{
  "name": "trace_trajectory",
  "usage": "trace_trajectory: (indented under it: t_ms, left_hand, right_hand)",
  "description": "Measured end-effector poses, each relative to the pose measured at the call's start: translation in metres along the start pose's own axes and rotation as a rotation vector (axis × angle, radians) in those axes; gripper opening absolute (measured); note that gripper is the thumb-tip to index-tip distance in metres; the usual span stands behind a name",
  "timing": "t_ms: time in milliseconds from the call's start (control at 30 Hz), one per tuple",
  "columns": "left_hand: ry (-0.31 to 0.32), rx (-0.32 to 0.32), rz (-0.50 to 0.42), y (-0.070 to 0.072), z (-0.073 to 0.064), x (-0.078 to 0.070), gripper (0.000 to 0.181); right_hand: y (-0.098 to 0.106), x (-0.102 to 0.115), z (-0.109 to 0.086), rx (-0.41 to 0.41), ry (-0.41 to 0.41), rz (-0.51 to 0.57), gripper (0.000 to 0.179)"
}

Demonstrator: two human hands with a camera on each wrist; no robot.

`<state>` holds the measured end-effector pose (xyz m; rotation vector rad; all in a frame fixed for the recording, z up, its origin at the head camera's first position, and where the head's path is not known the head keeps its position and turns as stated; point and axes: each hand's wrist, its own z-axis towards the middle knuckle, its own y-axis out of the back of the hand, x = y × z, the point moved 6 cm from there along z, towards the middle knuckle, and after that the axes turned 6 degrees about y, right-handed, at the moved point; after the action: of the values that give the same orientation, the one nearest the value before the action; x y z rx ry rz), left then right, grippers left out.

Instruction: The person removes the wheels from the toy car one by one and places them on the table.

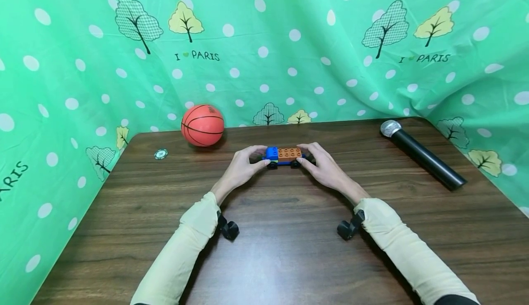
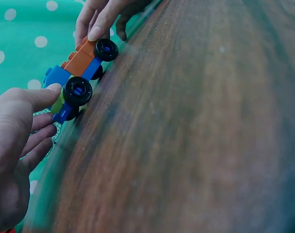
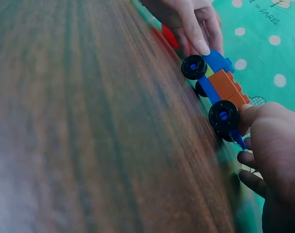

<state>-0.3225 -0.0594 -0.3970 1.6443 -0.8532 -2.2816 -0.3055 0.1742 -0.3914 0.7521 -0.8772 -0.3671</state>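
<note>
A toy building-brick truck (image 1: 289, 154) stands sideways on the table, with a blue block at its left end and orange studded bricks on a blue base. My left hand (image 1: 244, 166) holds the blue end, its thumb on the near side above a black wheel (image 2: 77, 91). At the other end, my right hand (image 1: 325, 167) grips the orange bricks (image 3: 227, 85) between thumb and fingers. A green piece (image 2: 57, 104) shows under the blue block. In the wrist views, the wheels sit at the tabletop. The far side of the truck is mostly hidden.
An orange-red basketball (image 1: 202, 125) rests at the back left, with a poker chip (image 1: 160, 154) left of it. A black microphone (image 1: 425, 157) with a silver head lies at the right. Behind the wooden table (image 1: 285, 254) hangs a green dotted cloth (image 1: 264, 34).
</note>
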Motion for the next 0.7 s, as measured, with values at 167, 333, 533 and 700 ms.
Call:
trace_trajectory:
  t_ms: [167,333,533,700]
  left_hand:
    - [-0.002,-0.006,0.028,-0.0009,0.0011,0.0005,0.043]
    - [-0.001,-0.013,0.029,-0.0016,0.0015,0.0003,0.042]
    - [0.0,-0.026,0.024,-0.0012,0.0014,-0.0002,0.04]
    - [-0.011,-0.024,0.025,-0.0015,0.002,0.0002,0.039]
  right_hand:
    - [-0.0009,-0.0002,0.0018,-0.01,0.014,-0.004,0.042]
    - [-0.0022,-0.0017,0.0029,-0.026,0.032,-0.007,0.041]
    - [-0.0022,-0.0019,0.003,-0.03,0.031,-0.007,0.039]
    - [-0.001,-0.0006,0.0029,-0.04,0.038,0.003,0.038]
